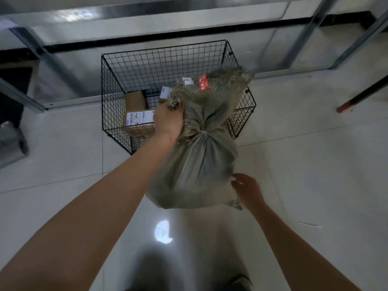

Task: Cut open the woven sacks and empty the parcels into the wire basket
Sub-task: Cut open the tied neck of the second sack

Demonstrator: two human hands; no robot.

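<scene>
The grey-green sack (195, 175) sits mid-view, tied shut at a neck (202, 133) about halfway up. Its full belly is below the tie and its frayed loose top fans out above, toward 12 o'clock. The top bears a red label (203, 82) with a white tag (187, 80) at its 9 o'clock. I cannot tell whether the sack's bottom rests on the floor.

The left hand (168, 120) grips the frayed top at the sack's 10 o'clock, fingers curled tight round a bunch of cloth. The right hand (247, 190) is at the sack's 4 o'clock, by its lower corner, with fingers loosely spread and holding nothing. I cannot tell whether the fingertips touch the cloth.

The black wire basket (163, 49) stands at 12 o'clock from the sack, and the sack's top overlaps its near right corner. Inside lie cardboard parcels: a plain one (134, 100), one with a white printed label (139, 120) at its 6 o'clock, and a third (165, 93) partly hidden behind the sack.

Pale glossy floor tiles (315, 164) spread all round. Grey metal frame legs (25, 95) stand at 9 o'clock and along the top, and a black pole with a red tip (361, 95) lies at 2 o'clock.
</scene>
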